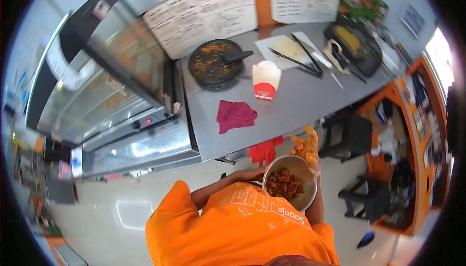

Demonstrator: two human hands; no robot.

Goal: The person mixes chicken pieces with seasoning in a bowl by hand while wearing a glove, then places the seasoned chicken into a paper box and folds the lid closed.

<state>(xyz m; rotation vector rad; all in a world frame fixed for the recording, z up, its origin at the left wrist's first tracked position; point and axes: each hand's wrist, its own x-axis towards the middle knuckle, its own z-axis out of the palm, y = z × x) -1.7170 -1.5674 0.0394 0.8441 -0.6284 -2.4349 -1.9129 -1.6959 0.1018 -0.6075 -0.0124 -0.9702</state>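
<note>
A metal bowl of dark reddish-brown food pieces is held close to the front of the orange shirt. My left hand grips the bowl's left side, its fingers partly hidden behind the wall. At the far right rim rises my right hand, in a clear plastic glove smeared with orange sauce. Its fingers are spread, with nothing visible in them. Beyond the bowl, a red and white paper food box stands on the steel table. A crumpled magenta cloth lies nearer the table's front edge.
A stone mortar with a pestle sits at the back left. Tongs and a knife rest on a white cutting board. A glass display warmer stands left. Red gloves hang below the table edge; black stools stand right.
</note>
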